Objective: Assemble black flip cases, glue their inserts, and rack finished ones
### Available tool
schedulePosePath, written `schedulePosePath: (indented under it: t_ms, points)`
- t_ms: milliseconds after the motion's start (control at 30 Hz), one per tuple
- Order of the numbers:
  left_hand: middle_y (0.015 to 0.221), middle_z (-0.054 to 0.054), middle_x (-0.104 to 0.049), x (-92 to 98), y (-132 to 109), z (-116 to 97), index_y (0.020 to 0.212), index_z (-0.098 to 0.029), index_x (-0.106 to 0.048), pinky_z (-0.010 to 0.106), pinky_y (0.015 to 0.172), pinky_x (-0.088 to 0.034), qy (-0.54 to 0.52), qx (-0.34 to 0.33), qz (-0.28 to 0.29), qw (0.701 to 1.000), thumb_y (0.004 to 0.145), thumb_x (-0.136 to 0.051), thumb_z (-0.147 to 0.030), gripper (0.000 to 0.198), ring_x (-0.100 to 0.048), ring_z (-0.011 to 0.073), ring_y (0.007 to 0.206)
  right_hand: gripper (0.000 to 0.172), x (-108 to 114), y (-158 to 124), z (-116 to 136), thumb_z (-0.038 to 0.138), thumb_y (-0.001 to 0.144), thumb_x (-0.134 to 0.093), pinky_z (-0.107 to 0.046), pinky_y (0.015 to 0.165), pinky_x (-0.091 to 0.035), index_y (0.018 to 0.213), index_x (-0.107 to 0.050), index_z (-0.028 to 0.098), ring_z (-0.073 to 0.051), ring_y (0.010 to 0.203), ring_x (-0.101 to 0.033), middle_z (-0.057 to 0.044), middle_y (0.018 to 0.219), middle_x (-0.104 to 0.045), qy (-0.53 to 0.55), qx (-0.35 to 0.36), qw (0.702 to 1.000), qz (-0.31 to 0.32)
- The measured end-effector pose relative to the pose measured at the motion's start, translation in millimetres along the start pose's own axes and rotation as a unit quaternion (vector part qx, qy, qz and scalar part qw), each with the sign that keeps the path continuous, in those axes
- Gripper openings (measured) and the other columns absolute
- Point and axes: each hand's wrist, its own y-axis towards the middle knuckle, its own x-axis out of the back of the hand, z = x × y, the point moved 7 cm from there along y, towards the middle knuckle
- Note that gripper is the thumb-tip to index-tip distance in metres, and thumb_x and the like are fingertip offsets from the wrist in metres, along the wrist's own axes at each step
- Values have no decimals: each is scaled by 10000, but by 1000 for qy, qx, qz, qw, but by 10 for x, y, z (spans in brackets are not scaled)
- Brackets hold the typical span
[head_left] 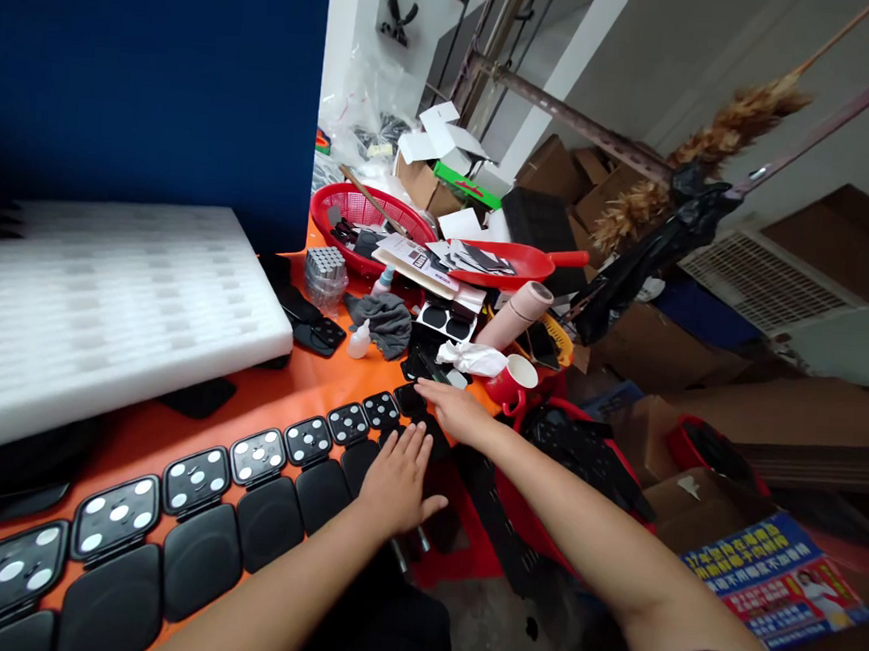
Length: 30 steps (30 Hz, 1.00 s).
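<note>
Someone's hands are working apart but near each other over an orange bench (314,381). A long row of flat, square black plastic cases (196,542) is lying open along its near edge, and most of the lids are showing white dots. The left hand (396,481) is spreading its fingers over the row near its far end, holding nothing that I am seeing. The right hand (458,410) is pointing its fingers at the very last case; I cannot tell whether it is gripping it. Just past that hand, a shiny red cup (505,386) is standing near a round pink bottle (516,317). A thick white foam slab (119,316) is sitting behind the row.
</note>
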Motion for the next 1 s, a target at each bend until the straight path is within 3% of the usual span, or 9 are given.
schedulePosePath:
  t_ms: [100,200,400,567,1000]
  points:
    - [1487,169,-238,-1,8,-11,1408,-71,-279,447,1099,-130,8,-3,8,1000,769,-330,-694,894,-195,295,1371,501,-285,-74,86,103,802,-462,-364,1068,-320,1291,-499,206,-184,1283,-394,-57,1396,-410,-62,33,996,60]
    - [1473,184,-266,0,13,-18,1400,-45,-285,456,1099,-125,18,-2,9,1000,770,-333,-689,903,-192,297,1371,468,-383,-86,89,133,822,-467,-356,1066,-319,1285,-508,184,-195,1274,-408,-80,1387,-420,-88,32,993,67]
    - [1482,170,-252,1,-2,-20,1405,-65,-283,443,1101,-127,27,-6,4,1000,782,-317,-685,880,-189,288,1373,364,-233,-15,62,103,810,-458,-306,965,-425,1101,-655,201,-190,1102,-573,-51,1194,-620,-98,5,994,45]
    - [1505,163,-181,-7,-23,-15,1420,-64,-239,447,1107,-94,26,-10,0,1000,800,-285,-676,872,-138,285,1386,332,-93,81,36,153,877,-404,-266,913,-430,1097,-651,187,-168,1027,-581,-58,1129,-629,-105,-22,994,9]
    - [1500,161,-200,-8,-26,-15,1417,-68,-251,455,1102,-131,23,-12,-27,999,810,-315,-654,846,-164,281,1379,296,-138,397,90,205,874,-444,-267,773,-406,1127,-598,201,-186,951,-560,-84,1074,-569,-169,30,979,109]
